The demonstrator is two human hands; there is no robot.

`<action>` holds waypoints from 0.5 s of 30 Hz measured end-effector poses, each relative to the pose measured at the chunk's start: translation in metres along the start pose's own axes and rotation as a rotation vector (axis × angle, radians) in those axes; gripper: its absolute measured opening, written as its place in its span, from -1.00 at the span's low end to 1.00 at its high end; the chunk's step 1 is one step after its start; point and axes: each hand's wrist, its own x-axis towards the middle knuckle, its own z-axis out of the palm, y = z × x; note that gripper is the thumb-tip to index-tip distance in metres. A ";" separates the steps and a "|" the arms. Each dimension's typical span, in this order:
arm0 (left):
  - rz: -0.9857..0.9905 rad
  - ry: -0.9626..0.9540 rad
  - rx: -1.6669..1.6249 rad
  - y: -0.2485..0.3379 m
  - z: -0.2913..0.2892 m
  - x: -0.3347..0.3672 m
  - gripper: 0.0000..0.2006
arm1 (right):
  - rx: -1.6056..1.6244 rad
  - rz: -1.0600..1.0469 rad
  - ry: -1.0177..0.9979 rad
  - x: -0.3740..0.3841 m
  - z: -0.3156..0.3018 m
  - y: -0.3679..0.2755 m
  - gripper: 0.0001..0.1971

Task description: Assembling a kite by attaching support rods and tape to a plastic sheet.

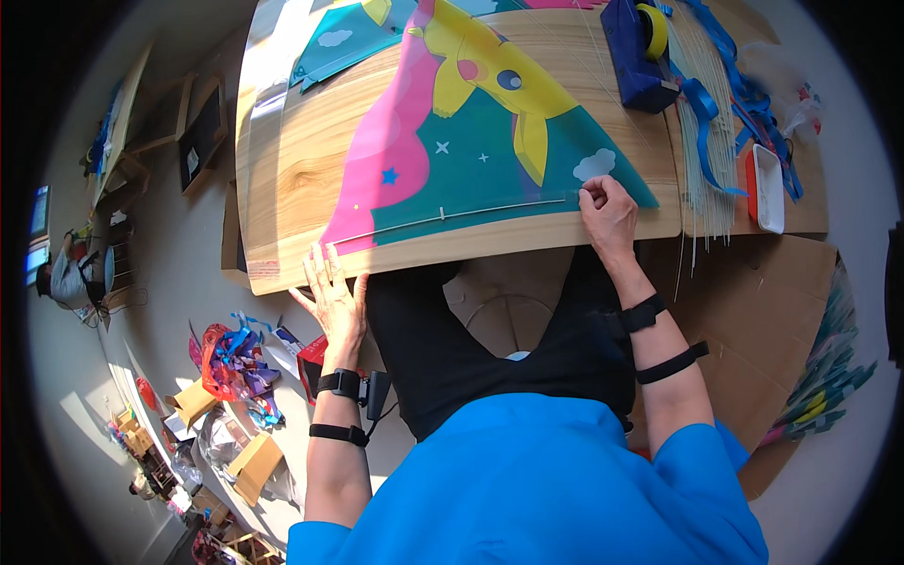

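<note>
While the left hand (331,294) rests flat at the near edge of the counter (297,202), its fingers are spread and its tips sit right at the left corner of the bright sheet. I can't see it hold anything. The bright sheet (476,174), pink, green and yellow, lies on the counter between both hands. A thin white stick (405,224) lies along its near side. The right hand (610,215) is curled over that side, near the right corner, with thumb and finger tips together. I cannot tell what it pinches, if anything.

Up at the left, a green sheet (334,47) is cut off by the top of the view, and so is the bright sheet. The stick's right end is hard to make out by the right fingers.

Bare wood shows to the left of the bright sheet, and just a thin strip runs along the near edge. More bare wood lies before the blue tape holder (636,80). Past that, thin sticks (704,174), blue ribbon (702,99) and a red and white tray (767,188) crowd the right end.
</note>
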 end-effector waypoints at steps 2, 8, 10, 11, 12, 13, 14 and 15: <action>-0.006 -0.008 -0.015 0.000 -0.002 0.000 -0.25 | 0.006 0.000 0.002 0.000 0.001 0.002 -0.95; -0.007 -0.007 -0.038 0.003 -0.006 0.000 -0.24 | 0.006 0.016 -0.006 0.001 0.002 0.008 -0.95; 0.004 0.009 -0.035 0.001 -0.004 -0.001 -0.23 | 0.015 0.030 -0.017 0.002 0.001 0.007 -0.93; 0.004 0.013 -0.039 0.000 -0.005 -0.001 -0.23 | 0.018 0.035 -0.024 0.002 0.000 0.006 -0.93; 0.006 0.018 -0.047 0.001 -0.005 -0.001 -0.23 | 0.018 0.038 -0.028 0.002 -0.001 0.006 -0.93; 0.008 0.021 -0.046 0.001 -0.005 -0.001 -0.23 | 0.017 0.038 -0.029 0.003 -0.001 0.007 -0.92; 0.010 0.024 -0.044 0.002 -0.005 -0.001 -0.23 | 0.016 0.038 -0.030 0.004 -0.001 0.008 -0.92; 0.012 0.026 -0.040 0.001 -0.005 0.000 -0.23 | 0.017 0.040 -0.032 0.005 0.000 0.008 -0.91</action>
